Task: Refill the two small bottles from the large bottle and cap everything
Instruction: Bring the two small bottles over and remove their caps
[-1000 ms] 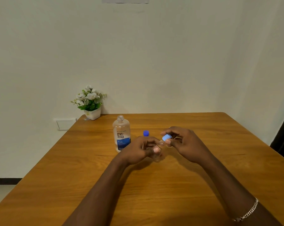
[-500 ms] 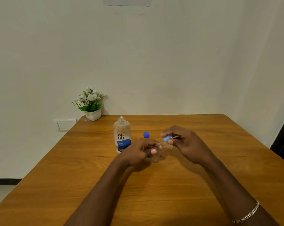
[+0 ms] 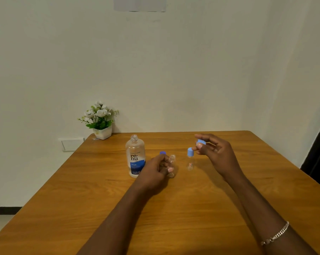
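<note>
Beside the large bottle [image 3: 135, 159], left fingers [image 3: 163, 163] round small bottle [image 3: 172, 159], right fingers [image 3: 204, 137] round cap [image 3: 201, 142].

A wooden table [image 3: 174, 218] stands with its far edge close to a plain pale wall [image 3: 192, 70]. At the table's far left corner sits a little white pot [image 3: 102, 133] of white flowers [image 3: 99, 112] with green leaves. Just left of that corner, a white switch plate [image 3: 72, 143] is set in the wall. High up hangs a grey sheet [image 3: 139, 4], cut off at the top. Past the table's right edge there's something dark and upright [image 3: 319, 159]; I can't tell what. A dark skirting strip [image 3: 3, 210] runs low on the left.
</note>
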